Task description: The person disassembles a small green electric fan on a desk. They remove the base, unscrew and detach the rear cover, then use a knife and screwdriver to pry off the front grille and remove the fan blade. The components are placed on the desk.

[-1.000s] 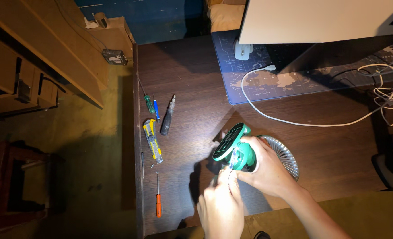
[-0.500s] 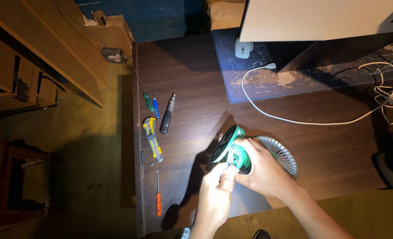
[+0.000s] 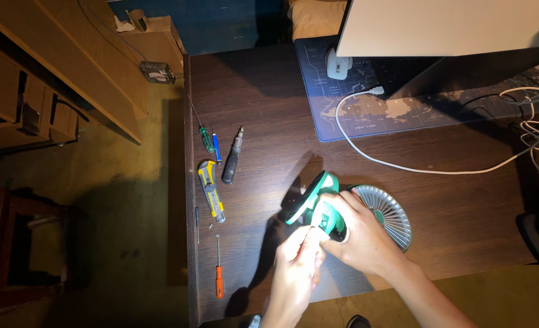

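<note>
Leftmost, screwdrivers (image 3: 219,273) and a yellow knife (image 3: 211,191) lie on the desk (image 3: 257,103). Next, the left hand (image 3: 295,273) pinches a thin tool against the green fan (image 3: 319,206), mid-desk near the front edge. The right hand (image 3: 357,234) wraps curled fingers around it.

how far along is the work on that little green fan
Done so far, by the look of it: tools are laid out, with a yellow utility knife and an orange screwdriver lying unused on the desk. In hand: the right hand steadies the green fan while the left hand works a thin tool at its body. Left: the grille looks attached; no loose parts show.
</note>
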